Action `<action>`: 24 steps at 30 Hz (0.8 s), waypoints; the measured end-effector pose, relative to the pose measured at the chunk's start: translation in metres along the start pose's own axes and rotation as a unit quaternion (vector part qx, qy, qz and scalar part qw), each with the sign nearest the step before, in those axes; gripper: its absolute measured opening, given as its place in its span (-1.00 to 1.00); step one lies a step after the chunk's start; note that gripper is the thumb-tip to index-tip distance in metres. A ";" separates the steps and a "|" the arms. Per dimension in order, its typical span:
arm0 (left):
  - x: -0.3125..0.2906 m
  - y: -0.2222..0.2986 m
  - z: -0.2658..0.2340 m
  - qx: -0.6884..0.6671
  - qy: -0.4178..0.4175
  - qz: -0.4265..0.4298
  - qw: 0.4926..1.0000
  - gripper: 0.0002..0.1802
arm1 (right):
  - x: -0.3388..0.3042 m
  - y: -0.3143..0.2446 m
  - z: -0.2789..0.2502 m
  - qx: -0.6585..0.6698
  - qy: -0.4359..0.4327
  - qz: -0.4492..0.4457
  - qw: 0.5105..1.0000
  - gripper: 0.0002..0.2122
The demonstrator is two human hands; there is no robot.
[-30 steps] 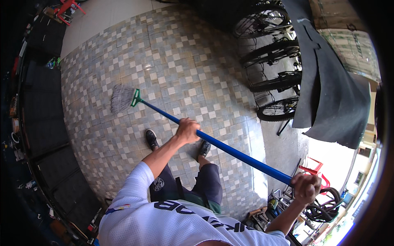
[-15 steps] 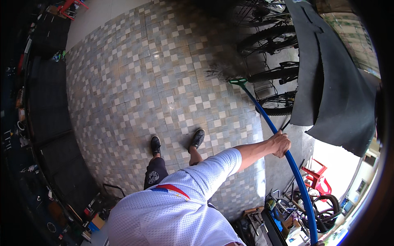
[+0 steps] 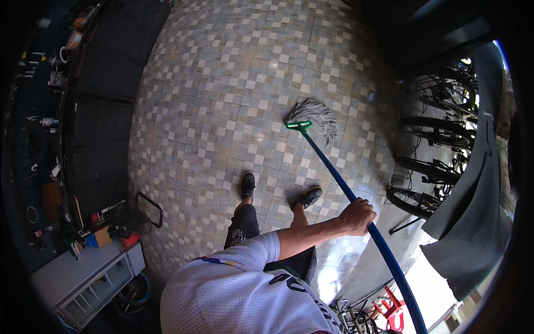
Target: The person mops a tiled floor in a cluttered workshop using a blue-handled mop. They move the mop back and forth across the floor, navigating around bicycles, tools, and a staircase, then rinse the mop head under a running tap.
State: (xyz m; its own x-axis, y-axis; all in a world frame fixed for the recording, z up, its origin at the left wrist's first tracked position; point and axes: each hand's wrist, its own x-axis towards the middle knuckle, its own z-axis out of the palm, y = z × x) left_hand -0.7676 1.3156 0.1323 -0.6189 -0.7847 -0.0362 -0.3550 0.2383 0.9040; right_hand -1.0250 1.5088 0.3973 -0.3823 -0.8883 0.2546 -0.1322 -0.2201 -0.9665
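Left grip (image 3: 356,217) is holding the blue mop handle (image 3: 392,260), curled snugly round it, the shaft running from near right to far left, its grey string mop head (image 3: 317,116) lying far-left on the tiled floor (image 3: 222,133); right grip being out of view, can't tell its state.

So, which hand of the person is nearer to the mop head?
Left. The left hand grips the blue pole partway along, apart from the mop head. The right hand is out of view, so outside the picture and farther away.
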 end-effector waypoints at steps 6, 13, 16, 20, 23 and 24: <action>-0.176 -0.168 -0.197 0.093 0.218 -0.110 0.965 -0.86 | 0.040 0.002 0.178 0.150 -0.156 0.003 0.976 -0.73; -0.449 -0.285 -0.360 0.303 0.375 -0.384 0.788 -0.10 | -0.081 0.206 0.596 0.266 -0.389 0.160 0.867 -0.66; -0.545 -0.276 -0.349 0.279 0.378 -0.482 0.739 -0.09 | -0.146 0.246 0.771 0.177 -0.402 0.152 0.886 -0.66; -0.595 -0.260 -0.300 0.225 0.331 -0.549 0.734 -0.05 | -0.179 0.251 0.880 0.241 -0.348 0.203 0.883 -0.59; -0.575 -0.264 -0.280 0.171 0.294 -0.578 0.742 0.03 | -0.160 0.250 0.840 0.190 -0.424 0.137 0.875 -0.58; -0.560 -0.267 -0.279 0.173 0.305 -0.566 0.746 0.06 | -0.157 0.247 0.812 0.197 -0.412 0.153 0.876 -0.58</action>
State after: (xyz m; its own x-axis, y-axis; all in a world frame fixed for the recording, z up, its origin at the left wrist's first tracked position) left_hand -0.1302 1.5319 0.0301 0.6122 -0.6837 -0.3973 -0.6323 -0.7250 0.2732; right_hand -0.2548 1.2661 0.0919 0.4677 -0.8834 0.0292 0.2501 0.1006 -0.9630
